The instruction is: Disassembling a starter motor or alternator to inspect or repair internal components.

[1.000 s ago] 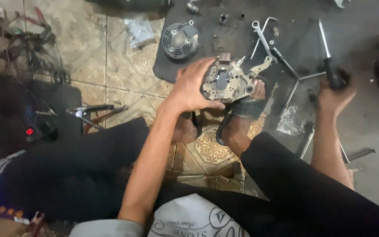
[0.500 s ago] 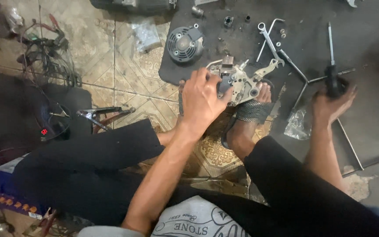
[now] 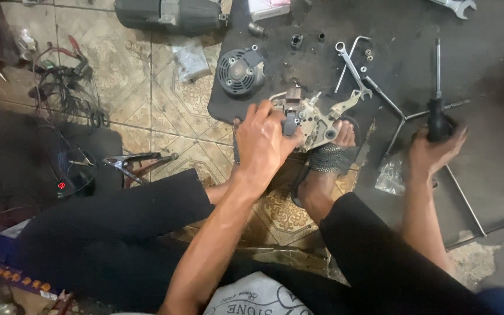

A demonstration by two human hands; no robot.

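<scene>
My left hand [image 3: 262, 142] grips a grey metal alternator housing [image 3: 313, 119] and steadies it against my sandalled foot [image 3: 328, 163] on the edge of a dark mat. My right hand [image 3: 436, 153] is closed around the black handle of a screwdriver [image 3: 437, 111], whose shaft points away from me, out to the right on the mat. The housing's underside is hidden by my fingers.
A black round fan cover [image 3: 240, 71], a combination spanner [image 3: 351, 69], a cross wrench [image 3: 401, 116], small nuts and sockets lie on the dark mat [image 3: 392, 35]. Pliers [image 3: 138, 163] and tangled wires [image 3: 59, 87] are on the tiled floor at left. A dark motor body [image 3: 170, 14] lies at top.
The view has shifted so everything sits lower and further right. My left hand has slid more over the housing's near side. My right hand still holds the screwdriver, now raised slightly.
</scene>
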